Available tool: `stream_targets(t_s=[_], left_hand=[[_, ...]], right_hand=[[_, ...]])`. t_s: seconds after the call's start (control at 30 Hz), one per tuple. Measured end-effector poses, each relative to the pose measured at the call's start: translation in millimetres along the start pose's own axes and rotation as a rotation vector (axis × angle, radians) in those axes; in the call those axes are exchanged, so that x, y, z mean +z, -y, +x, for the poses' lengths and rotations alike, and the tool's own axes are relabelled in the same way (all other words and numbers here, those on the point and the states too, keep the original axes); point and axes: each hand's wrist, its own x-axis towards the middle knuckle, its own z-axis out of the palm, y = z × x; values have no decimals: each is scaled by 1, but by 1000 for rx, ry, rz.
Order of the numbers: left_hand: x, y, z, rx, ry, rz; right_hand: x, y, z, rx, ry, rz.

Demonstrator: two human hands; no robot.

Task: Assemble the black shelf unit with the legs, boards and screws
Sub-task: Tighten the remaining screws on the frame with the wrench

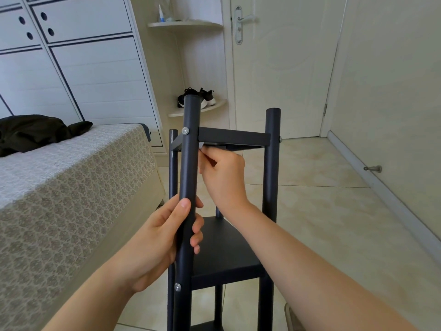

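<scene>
A bedroom with a pale tiled floor [310, 199], a cream panelled door [281, 68] and a bed under a patterned grey cover [71, 175] surrounds the black metal shelf unit [270, 175], which stands upright on the floor just beside the bed's corner. The left hand [157, 242] is wrapped round the near front leg [189, 163], a round black tube, roughly midway between the top board [233, 137] and the middle board [226, 249], thumb in front and fingers [198, 228] curled behind. The right hand [224, 177] reaches under the top board next to that leg, its fingers [210, 155] pinched on something small and pale; whether it is a nut or a tool I cannot tell. A silver screw head [185, 131] sits on the outside of the leg at that same joint, and a second screw [177, 287] shows lower down at the middle board. The frame looks stiff and fairly light, with a matt painted finish that should give a sure grip. The tall, narrow build probably tips easily, so a leg held at mid-height is the sensible place to steady it, away from the thin board edges. No brand, label or writing can be read on the unit. A small bottle [161, 14] on a corner wall shelf is too small to read.
</scene>
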Motion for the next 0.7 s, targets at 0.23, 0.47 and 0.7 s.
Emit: stream_targets(t_s=[0.23,0.47,0.7], left_hand=[[0,-2,3,-3,-35,8],[2,-1,3,-2,1,10],[5,1,6,-9,8,7]], right_hand=[[-8,0,0,73,116,38],[-25,9,1,245,248,91],[-44,18,0,307,269,81]])
